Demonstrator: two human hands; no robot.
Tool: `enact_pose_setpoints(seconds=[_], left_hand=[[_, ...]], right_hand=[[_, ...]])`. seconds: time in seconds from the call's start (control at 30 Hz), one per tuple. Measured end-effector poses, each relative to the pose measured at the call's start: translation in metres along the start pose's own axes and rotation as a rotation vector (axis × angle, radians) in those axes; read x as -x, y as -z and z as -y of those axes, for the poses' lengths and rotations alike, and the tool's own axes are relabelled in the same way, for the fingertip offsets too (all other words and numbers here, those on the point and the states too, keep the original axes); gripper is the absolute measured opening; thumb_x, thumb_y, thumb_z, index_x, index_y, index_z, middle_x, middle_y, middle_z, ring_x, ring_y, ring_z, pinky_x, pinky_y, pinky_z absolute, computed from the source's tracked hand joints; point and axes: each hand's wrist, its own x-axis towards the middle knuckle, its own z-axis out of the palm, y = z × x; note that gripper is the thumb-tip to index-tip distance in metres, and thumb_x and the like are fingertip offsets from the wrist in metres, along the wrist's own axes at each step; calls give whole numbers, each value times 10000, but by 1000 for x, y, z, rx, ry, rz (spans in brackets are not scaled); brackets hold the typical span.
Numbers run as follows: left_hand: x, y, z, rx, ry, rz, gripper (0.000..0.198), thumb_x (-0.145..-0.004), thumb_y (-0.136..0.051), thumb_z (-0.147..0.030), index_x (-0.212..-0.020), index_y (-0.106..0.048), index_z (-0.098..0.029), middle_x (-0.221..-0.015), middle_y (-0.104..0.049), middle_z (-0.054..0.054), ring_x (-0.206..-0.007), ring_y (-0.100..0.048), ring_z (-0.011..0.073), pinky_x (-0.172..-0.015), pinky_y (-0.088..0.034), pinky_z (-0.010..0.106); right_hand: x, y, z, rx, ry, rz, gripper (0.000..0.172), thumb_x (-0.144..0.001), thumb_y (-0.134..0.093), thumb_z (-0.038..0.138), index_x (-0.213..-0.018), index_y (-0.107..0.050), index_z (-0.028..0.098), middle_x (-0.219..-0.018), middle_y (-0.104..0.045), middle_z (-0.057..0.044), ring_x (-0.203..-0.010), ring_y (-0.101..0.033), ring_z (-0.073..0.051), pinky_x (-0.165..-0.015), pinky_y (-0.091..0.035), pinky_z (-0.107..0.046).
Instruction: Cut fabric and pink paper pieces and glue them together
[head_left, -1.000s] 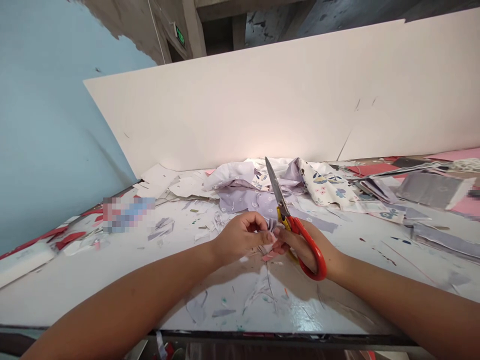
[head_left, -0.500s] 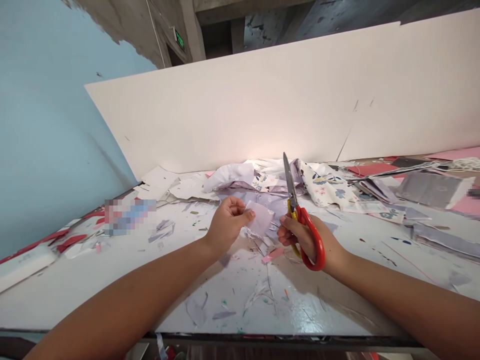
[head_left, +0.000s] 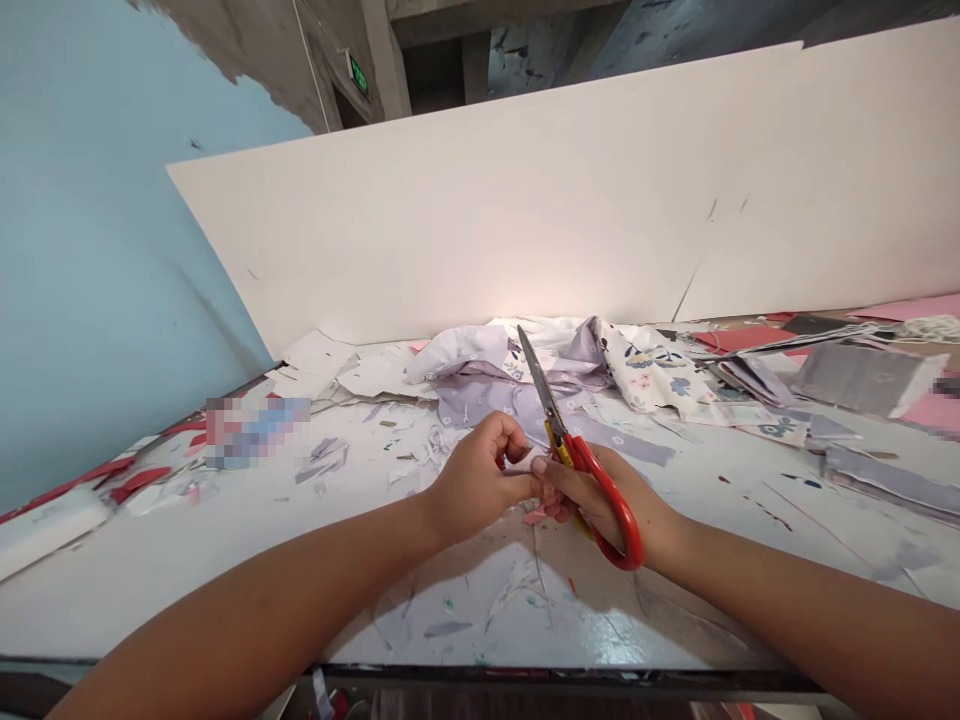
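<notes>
head view, looking down over a white worktable [head_left: 480, 610] with both forearms reaching in from the bottom corners. the right hand [head_left: 592, 495] is clenched around red-handled scissors [head_left: 619, 530], its fingers wrapped through the loops, and the steel blades [head_left: 544, 390] point up and away, nearly closed. the scissors sit near the middle of the tabletop, their tips over a crumpled lilac floral fabric [head_left: 487, 400] without clearly touching it. the left hand [head_left: 476, 478] is just beside the right, knuckles touching or nearly touching it, with its fingers [head_left: 510, 440] curled inward and pinched together. whatever they may hold is hidden, so i cannot tell whether they are grasping anything. a small pink scrap [head_left: 534, 517] lies on the table just below the hands.

paper and fabric offcuts [head_left: 322, 460] are strewn across the tabletop. behind the lilac fabric lies a cream floral cloth [head_left: 649, 365], with grey fabric strips [head_left: 889, 485] and a grey folded bundle [head_left: 866, 380] off to the right on a pink sheet [head_left: 934, 410]. red scraps [head_left: 133, 478] and a white rectangular block [head_left: 49, 530] sit at the left edge, near a pixelated patch [head_left: 255, 430]. a tall white board [head_left: 487, 200] stands behind the table, beside a pale blue wall [head_left: 97, 250].
</notes>
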Motion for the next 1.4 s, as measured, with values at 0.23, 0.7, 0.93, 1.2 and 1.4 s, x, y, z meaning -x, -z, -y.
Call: enact_pose_setpoints(seconds=[0.23, 0.7, 0.93, 1.2, 1.4], left_hand=[[-11, 10, 0, 215, 21, 98, 347, -582, -706, -275, -766, -421, -202, -677, -457, -55, -605, -414, 68, -564, -349, 200], [-40, 52, -13, 314, -20, -117, 244, -688, -596, -404, -744, -470, -202, -636, -479, -46, -571, -471, 79, -519, -398, 202], [-43, 52, -33, 171, -124, -209, 237, -681, -601, -401, -740, -495, -198, -635, -481, -37, -508, -420, 57, -441, -333, 171], [-47, 39, -47, 86, -119, -310, 206, -700, -573, -393, -728, -484, -209, -568, -458, -50, -436, -355, 56, -401, -273, 180], [-48, 28, -54, 10, -149, -377, 198, -700, -568, -397, -723, -488, -217, -606, -488, -43, -462, -387, 69, -426, -295, 188]], right_hand=[[0, 3, 4, 86, -41, -75, 165, -694, -512, 266, -560, -470, 180, -487, -526, 28, -470, -496, -102, -491, -417, -229], [0, 8, -3, -11, -16, -7, 254, -736, -529, 370, -585, -485, 170, -538, -521, 15, -526, -562, -130, -576, -502, -275], [2, 16, -1, 5, 157, 102, 397, -722, -481, 578, -759, -459, 184, -676, -377, 40, -609, -581, -139, -617, -508, -290], [6, 18, 2, 277, 200, 58, 477, -739, -390, 633, -869, -461, 180, -711, -385, 23, -600, -587, -153, -510, -465, -254], [7, 18, 2, 322, 178, 55, 462, -801, -285, 609, -767, -474, 189, -536, -384, 49, -534, -601, -167, -510, -419, -254]])
